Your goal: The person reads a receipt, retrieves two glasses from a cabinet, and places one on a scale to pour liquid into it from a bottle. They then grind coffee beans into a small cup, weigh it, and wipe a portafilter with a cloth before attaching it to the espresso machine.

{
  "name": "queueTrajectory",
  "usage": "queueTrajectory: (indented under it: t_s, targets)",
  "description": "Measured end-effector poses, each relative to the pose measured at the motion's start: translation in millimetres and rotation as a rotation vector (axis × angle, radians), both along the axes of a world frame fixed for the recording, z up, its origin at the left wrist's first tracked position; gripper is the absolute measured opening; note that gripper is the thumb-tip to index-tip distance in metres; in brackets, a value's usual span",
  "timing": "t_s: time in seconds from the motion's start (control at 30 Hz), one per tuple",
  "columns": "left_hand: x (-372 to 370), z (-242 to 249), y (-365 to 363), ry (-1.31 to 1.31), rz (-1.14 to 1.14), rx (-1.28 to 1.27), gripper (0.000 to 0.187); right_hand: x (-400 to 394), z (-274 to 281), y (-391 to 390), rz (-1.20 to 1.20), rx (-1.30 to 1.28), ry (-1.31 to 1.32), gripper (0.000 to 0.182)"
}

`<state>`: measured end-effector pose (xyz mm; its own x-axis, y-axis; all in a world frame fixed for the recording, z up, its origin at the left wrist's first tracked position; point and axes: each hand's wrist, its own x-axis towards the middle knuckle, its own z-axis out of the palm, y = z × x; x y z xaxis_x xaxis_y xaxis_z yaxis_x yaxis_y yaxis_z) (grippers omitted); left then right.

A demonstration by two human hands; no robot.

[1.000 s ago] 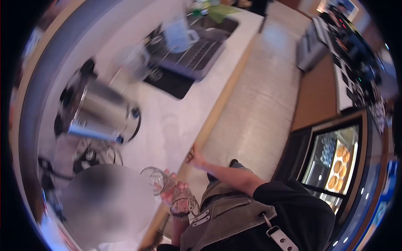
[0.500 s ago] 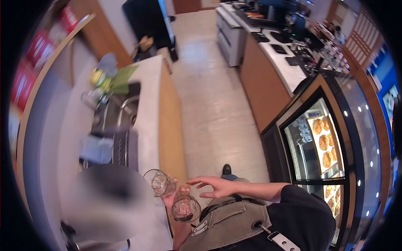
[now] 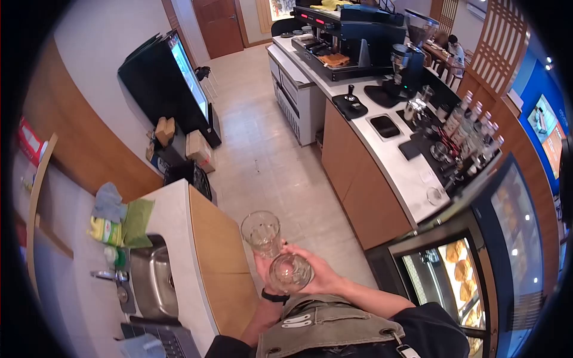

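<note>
Two clear drinking glasses are held close together in front of my apron. My left hand (image 3: 263,269), with a black band at its wrist, grips the farther glass (image 3: 261,230), whose wide mouth faces up. The nearer glass (image 3: 290,273) sits between both hands, its round end toward me. My right hand (image 3: 320,273) has its fingers curled round the side of this nearer glass. How far my left fingers also touch the nearer glass is hidden. Both glasses look empty and are held over the floor, beside the sink cabinet.
On the left are a steel sink (image 3: 156,280), a green cloth (image 3: 138,224) and a yellow bottle (image 3: 106,230). Across the aisle, a counter (image 3: 397,179) bears an espresso machine (image 3: 352,45) and several bottles (image 3: 471,128). A lit pastry case (image 3: 459,271) stands at right.
My view has turned toward the right counter and the glasses have moved away from the sink-side counter. My right hand, free before, has closed on the nearer glass.
</note>
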<state>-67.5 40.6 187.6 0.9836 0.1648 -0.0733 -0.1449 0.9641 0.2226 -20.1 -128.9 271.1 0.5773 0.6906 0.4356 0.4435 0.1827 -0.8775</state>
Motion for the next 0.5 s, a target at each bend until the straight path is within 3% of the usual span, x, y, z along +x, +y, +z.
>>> queueTrajectory:
  t_s: [0.1, 0.13, 0.23, 0.27, 0.37, 0.5]
  targets:
    - [108.6, 11.5, 40.1, -0.052, -0.099, -0.077, 0.065, 96.8, -10.1, 32.5, -0.096, 0.015, 0.049, 0.106]
    - [144.5, 4.2, 57.2, 0.015, -0.034, -0.086, 0.060, 125.3, -19.8, 40.5, -0.120, 0.024, 0.097, 0.108]
    - [254.6, 45.0, 99.8, -0.077, -0.007, -0.033, 0.061, 212.3, -5.9, 65.7, -0.224, 0.069, 0.177, 0.111]
    - [292.0, 41.2, 122.0, -0.141, -0.074, -0.063, 0.050, 236.6, -0.7, 69.0, -0.282, 0.069, 0.212, 0.110]
    - [404.6, 47.8, 171.1, -0.130, -0.069, 0.307, 0.050, 304.1, -0.5, 73.3, -0.483, 0.098, 0.319, 0.105]
    - [556.0, 71.8, 205.3, -0.192, -0.171, 0.488, 0.041, 397.4, -14.9, 68.4, -0.658, 0.181, 0.412, 0.099]
